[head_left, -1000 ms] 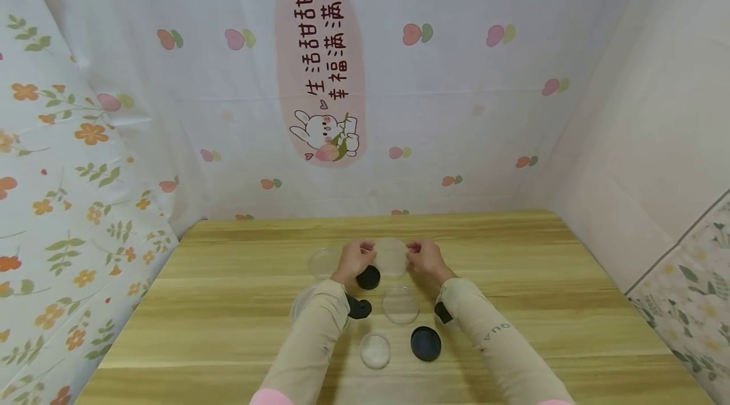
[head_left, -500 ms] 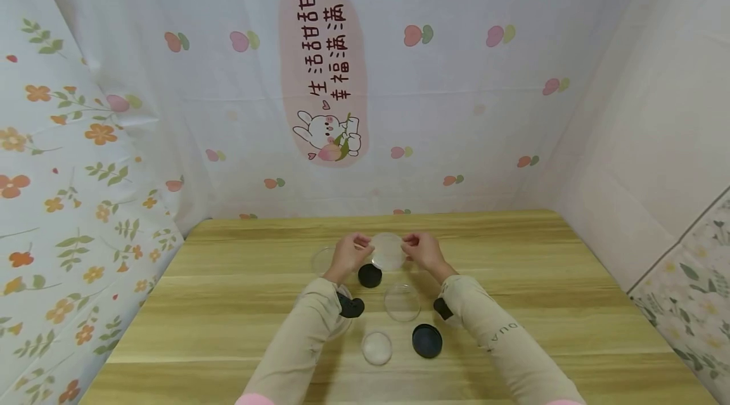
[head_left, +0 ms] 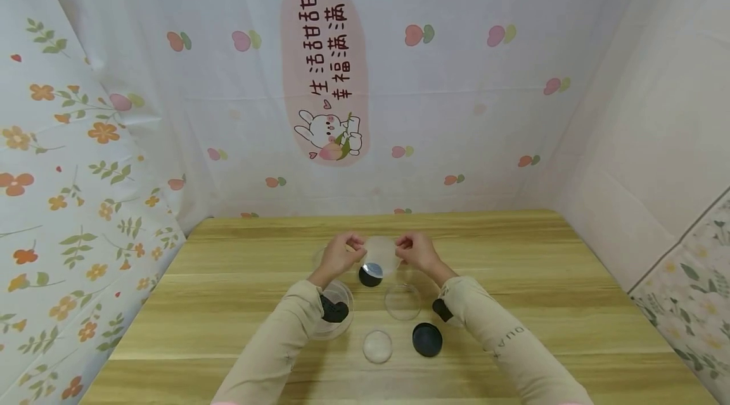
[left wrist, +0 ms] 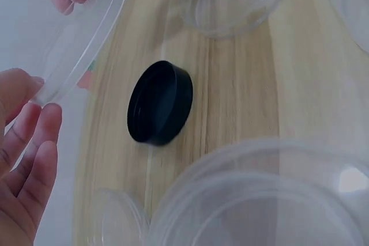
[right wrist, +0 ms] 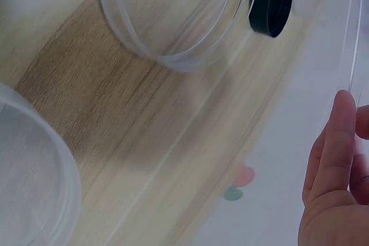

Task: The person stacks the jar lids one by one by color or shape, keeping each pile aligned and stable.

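Note:
Both hands hold a clear round plastic lid (head_left: 381,250) up over the far part of the wooden table. My left hand (head_left: 340,257) pinches its left edge between thumb and fingertips; in the left wrist view, the thumb and fingers of that hand (left wrist: 27,156) meet on the rim. On the opposite edge my right hand (head_left: 420,253) pinches the lid, its fingers (right wrist: 340,136) bent at the rim in the right wrist view. Below the lid sits a small black cap (head_left: 371,279), partly seen through the clear plastic. Its hollow side shows in the left wrist view.
Nearer on the table (head_left: 513,278) are a clear round container (head_left: 402,302), a smaller clear one (head_left: 377,347) and a black lid (head_left: 427,340). Larger clear round pieces (head_left: 342,326) lie under the left wrist. A white printed cloth (head_left: 456,113) hangs behind the table.
Both hands have risen slightly and shifted left with the clear lid, which now overlaps the black cap in the head view. The left forearm has swung left, uncovering the large clear pieces.

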The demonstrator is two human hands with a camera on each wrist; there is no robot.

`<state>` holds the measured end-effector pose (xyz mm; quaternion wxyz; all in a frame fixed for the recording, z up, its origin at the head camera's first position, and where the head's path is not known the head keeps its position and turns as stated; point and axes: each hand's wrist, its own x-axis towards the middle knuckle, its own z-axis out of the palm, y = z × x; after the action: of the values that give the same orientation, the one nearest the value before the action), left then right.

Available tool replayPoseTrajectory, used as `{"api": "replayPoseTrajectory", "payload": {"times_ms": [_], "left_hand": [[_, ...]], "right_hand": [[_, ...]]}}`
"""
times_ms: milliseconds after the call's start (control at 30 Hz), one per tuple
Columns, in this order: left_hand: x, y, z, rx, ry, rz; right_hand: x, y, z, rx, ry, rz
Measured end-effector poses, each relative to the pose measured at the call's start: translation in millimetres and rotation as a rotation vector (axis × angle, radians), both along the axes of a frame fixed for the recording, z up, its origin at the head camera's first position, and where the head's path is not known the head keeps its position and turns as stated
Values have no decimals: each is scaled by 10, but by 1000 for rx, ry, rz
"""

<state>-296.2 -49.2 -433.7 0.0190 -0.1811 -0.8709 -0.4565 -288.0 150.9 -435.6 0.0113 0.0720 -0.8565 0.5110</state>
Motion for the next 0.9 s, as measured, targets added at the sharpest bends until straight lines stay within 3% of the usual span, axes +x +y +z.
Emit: {"api": "replayPoseTrajectory", "payload": {"times_ms": [333, 667, 900], "left_hand": [[126, -228, 60, -31, -54, -141], [223, -463, 72, -42, -37, -175], [267, -650, 43, -83, 21, -205]], "right_hand": [[135, -106, 25, 10, 10, 158], [217, -272, 6, 77, 120, 282], [237, -486, -9, 107, 100, 288]]}}
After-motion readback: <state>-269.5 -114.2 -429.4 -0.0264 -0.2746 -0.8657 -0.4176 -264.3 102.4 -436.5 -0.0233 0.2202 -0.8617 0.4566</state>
